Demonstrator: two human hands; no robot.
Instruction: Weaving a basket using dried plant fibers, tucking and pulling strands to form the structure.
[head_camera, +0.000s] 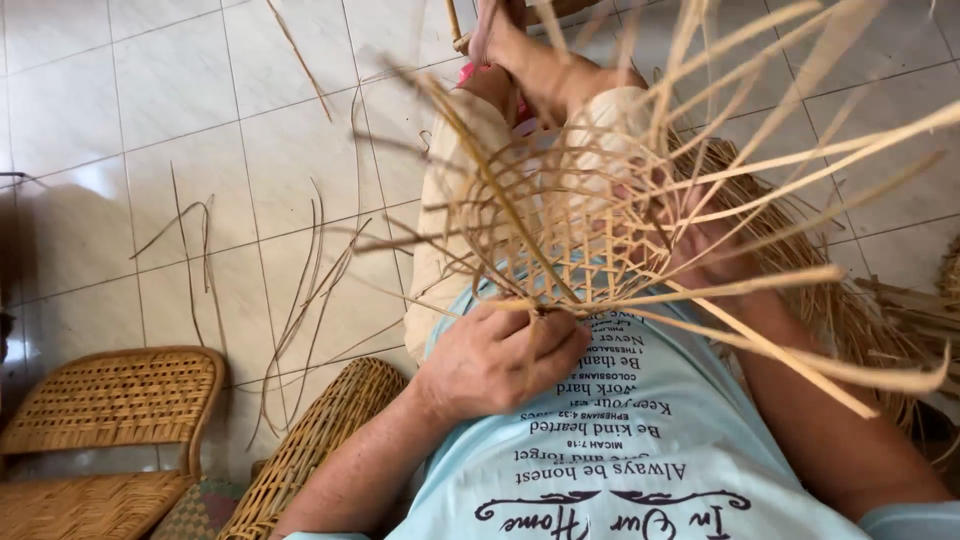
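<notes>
An open-weave basket (560, 215) of pale bamboo strips rests on my lap, with long loose strip ends (800, 130) fanning up and to the right. My left hand (500, 355) is closed on the strips at the basket's near rim, just above my light blue printed shirt (640, 440). My right hand (705, 250) is behind the weave on the right side, partly hidden by strips, fingers pressed against them. My legs in cream shorts extend away under the basket.
A woven rattan chair (110, 400) stands at lower left and a rounded rattan armrest (320, 440) by my left arm. Loose thin strips (310, 290) lie on the white tiled floor. A pile of woven material (860, 310) sits to my right.
</notes>
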